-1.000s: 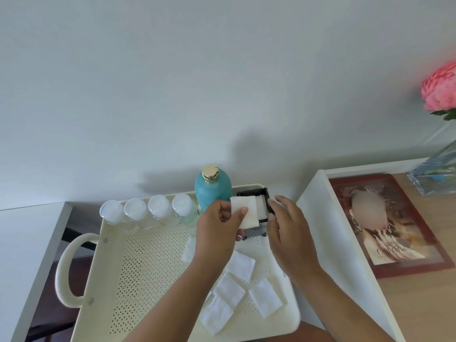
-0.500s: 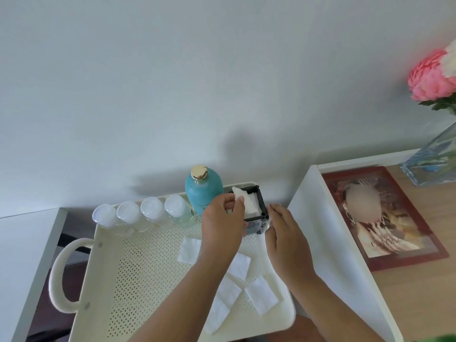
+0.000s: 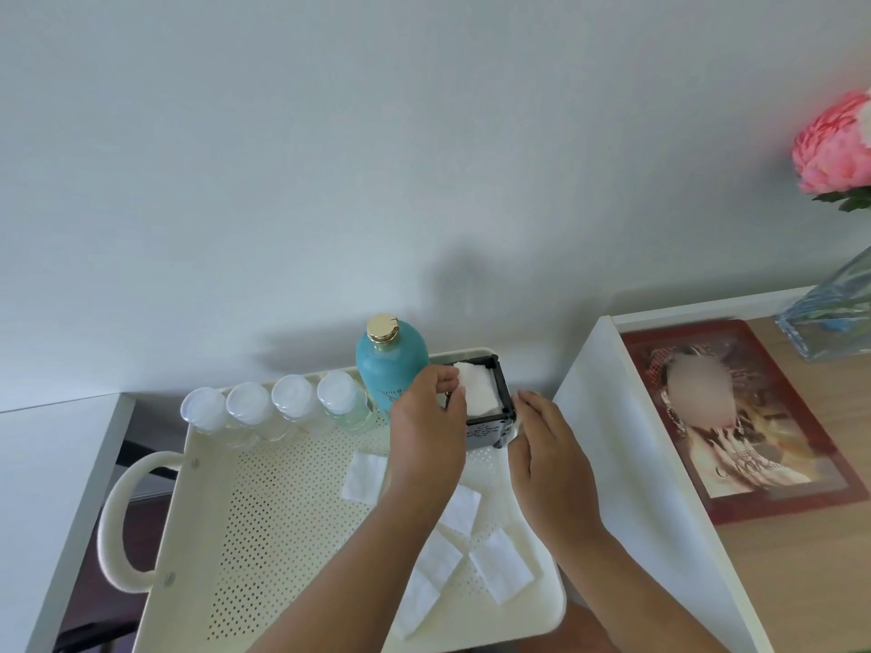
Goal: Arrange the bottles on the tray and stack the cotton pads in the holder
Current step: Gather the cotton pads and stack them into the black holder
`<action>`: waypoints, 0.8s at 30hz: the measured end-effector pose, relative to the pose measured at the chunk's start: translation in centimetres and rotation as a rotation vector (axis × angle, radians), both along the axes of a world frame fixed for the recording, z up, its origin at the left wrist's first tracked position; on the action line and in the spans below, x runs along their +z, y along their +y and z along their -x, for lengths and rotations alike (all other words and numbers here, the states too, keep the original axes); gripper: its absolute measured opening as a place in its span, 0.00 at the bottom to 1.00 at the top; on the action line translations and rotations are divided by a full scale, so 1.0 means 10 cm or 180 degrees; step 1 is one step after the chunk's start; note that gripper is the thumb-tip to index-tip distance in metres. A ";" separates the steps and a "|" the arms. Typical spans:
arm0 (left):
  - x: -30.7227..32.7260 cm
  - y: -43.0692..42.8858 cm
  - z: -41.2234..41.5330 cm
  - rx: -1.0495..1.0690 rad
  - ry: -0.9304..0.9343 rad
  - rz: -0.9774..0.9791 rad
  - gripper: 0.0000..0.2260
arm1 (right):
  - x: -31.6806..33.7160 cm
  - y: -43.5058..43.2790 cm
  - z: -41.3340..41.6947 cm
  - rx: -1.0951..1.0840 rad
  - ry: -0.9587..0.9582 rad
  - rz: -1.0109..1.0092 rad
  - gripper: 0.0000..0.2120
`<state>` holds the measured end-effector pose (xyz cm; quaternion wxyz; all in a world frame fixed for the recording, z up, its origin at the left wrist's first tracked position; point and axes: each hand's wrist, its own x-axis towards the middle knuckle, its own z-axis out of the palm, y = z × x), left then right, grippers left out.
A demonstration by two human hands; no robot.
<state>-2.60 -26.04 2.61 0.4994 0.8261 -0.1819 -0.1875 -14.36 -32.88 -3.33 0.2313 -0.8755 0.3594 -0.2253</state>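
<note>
A cream perforated tray (image 3: 264,534) carries several small clear bottles (image 3: 292,407) with white caps in a row along its back rim. A teal bottle (image 3: 391,360) with a gold cap stands to their right. In the back right corner stands a black holder (image 3: 495,428) with a white cotton pad (image 3: 478,388) lying flat on top inside. My left hand (image 3: 426,435) is at the holder's left side, thumb and forefinger pinched on that pad's left edge. The fingertips of my right hand (image 3: 546,454) touch the holder's right wall. Several loose pads (image 3: 502,570) lie on the tray floor, partly hidden by my left arm.
A white desk side panel (image 3: 627,464) rises just right of the tray. On the wooden desk top lie a red-framed picture (image 3: 773,445) and a glass vase (image 3: 829,318) with a pink flower (image 3: 834,143). A white surface (image 3: 47,487) is at the left, and the tray's handle (image 3: 113,525) sticks out toward it.
My left hand carried the cotton pad from in front of the holder down into it, where the pad now lies flat. My right hand stayed against the holder.
</note>
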 end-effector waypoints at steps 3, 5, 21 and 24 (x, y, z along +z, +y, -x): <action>0.01 0.00 -0.03 -0.0178 -0.0335 -0.0200 0.10 | -0.01 0.00 0.00 0.0000 -0.0023 0.0036 0.19; 0.01 0.05 -0.02 -0.0303 -0.0656 -0.0335 0.12 | -0.01 0.00 0.00 -0.0028 -0.0032 0.0037 0.19; -0.11 0.21 0.05 -0.1485 -0.2396 -0.1300 0.13 | -0.01 0.00 0.00 -0.0007 -0.0101 -0.0012 0.20; -0.08 0.26 0.04 -0.1395 -0.2328 -0.1089 0.12 | 0.01 0.00 0.01 0.0029 -0.0082 -0.0014 0.20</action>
